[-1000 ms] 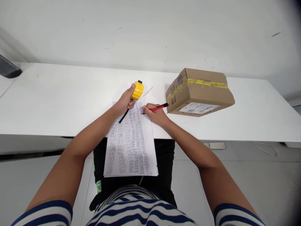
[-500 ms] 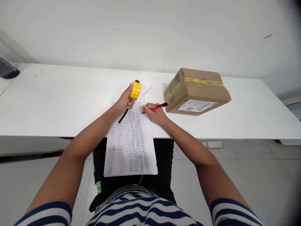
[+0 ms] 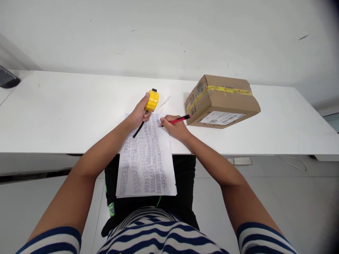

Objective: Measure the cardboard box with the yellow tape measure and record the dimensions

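Observation:
My left hand (image 3: 141, 112) is closed round a yellow tape measure (image 3: 152, 100), held over the top edge of the paper. A black wrist strap (image 3: 138, 129) dangles from the tape measure onto the sheet. In my right hand (image 3: 177, 127) is a red and black pen (image 3: 180, 120), its tip at the upper right part of the paper (image 3: 145, 162). Columns of handwriting in blue ink cover much of that paper, which hangs over the table's front edge above my lap. No tape blade shows clearly.
To the right of my right hand stands a taped cardboard box (image 3: 233, 104) with a white shipping label (image 3: 221, 118). A thin clear strip (image 3: 165, 101) lies on the white table (image 3: 66, 113) behind the paper. A dark object (image 3: 8, 77) is at the far left, and the wall rises behind.
The view has shifted very slightly. Both hands keep their hold on the tape measure and the pen, with hardly any movement.

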The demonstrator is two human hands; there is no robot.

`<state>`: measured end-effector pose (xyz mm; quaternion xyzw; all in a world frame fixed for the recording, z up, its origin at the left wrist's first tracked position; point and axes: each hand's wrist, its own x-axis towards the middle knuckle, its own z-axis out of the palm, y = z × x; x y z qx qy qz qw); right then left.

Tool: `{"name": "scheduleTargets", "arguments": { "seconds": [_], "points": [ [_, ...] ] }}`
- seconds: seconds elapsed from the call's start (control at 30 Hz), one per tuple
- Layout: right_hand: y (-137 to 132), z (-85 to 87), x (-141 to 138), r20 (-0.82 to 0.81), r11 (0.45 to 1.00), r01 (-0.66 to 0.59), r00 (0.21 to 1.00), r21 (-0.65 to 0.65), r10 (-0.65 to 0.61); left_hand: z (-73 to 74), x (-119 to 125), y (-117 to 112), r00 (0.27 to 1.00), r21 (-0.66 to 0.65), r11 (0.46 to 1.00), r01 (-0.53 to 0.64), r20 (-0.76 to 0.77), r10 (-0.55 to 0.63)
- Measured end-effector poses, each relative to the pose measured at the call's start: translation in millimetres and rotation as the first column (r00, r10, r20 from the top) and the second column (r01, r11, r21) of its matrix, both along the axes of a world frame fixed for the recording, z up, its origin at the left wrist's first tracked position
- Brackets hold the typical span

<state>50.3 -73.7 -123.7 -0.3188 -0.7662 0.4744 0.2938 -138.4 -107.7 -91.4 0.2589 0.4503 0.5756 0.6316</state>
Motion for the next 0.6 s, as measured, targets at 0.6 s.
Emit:
{"name": "scheduleTargets", "arguments": {
  "seconds": [0.6],
  "points": [
    [2.9, -6.4, 0.7, 0.023, 0.999, 0.027, 0.999, 0.035, -0.028, -3.5, -1.4, -1.7, 0.999, 0.061, 0.998, 0.015, -0.032, -0.013]
  ]
}}
